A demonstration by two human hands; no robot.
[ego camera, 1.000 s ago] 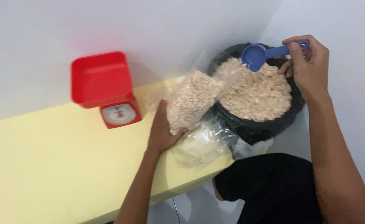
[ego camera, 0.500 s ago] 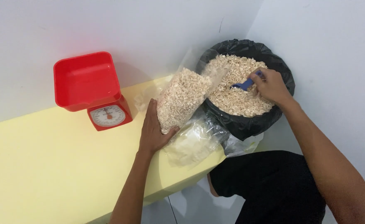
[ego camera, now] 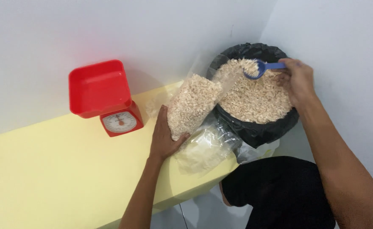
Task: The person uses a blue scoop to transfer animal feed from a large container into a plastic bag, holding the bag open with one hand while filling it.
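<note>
The left hand point(ego camera: 164, 138) grips the soft, saggy clear bag of flakes point(ego camera: 191, 106) at its side, while the right hand point(ego camera: 299, 80) holds the light blue scoop point(ego camera: 260, 68).

Packing corner (small food business): scale point(ego camera: 110, 101), bulk flakes point(ego camera: 254, 95).

One head-worn view looks steeply down, close over the yellow table point(ego camera: 46, 169).

Pale yellow counter point(ego camera: 46, 169) set into a white-walled corner point(ego camera: 271, 17)
</note>
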